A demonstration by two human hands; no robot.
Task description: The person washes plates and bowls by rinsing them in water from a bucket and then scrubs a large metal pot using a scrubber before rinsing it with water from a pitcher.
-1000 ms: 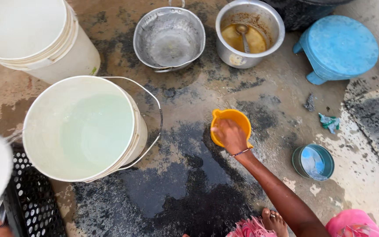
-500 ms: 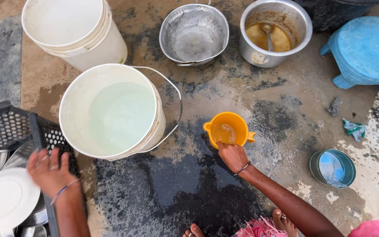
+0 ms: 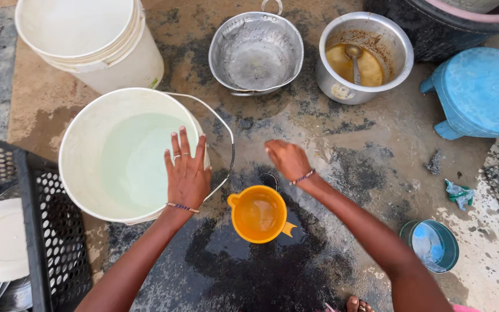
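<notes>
Our left hand [image 3: 187,172] hovers spread over the bucket [image 3: 131,155]; right hand [image 3: 286,159], fingers loose and empty, above the cup [image 3: 258,213].

1. The concrete floor [image 3: 376,150] is wet, with dark damp patches.
2. An orange cup [image 3: 258,214] stands on the dark patch near the middle.
3. A white bucket [image 3: 128,156] of water stands left of it, with an empty bucket [image 3: 90,43] behind.
4. A metal bowl [image 3: 256,55] and a metal pot [image 3: 365,58] stand at the top.
5. A blue stool [image 3: 480,92], a small teal lid [image 3: 431,245] and a black crate [image 3: 47,231] lie at the edges.
</notes>
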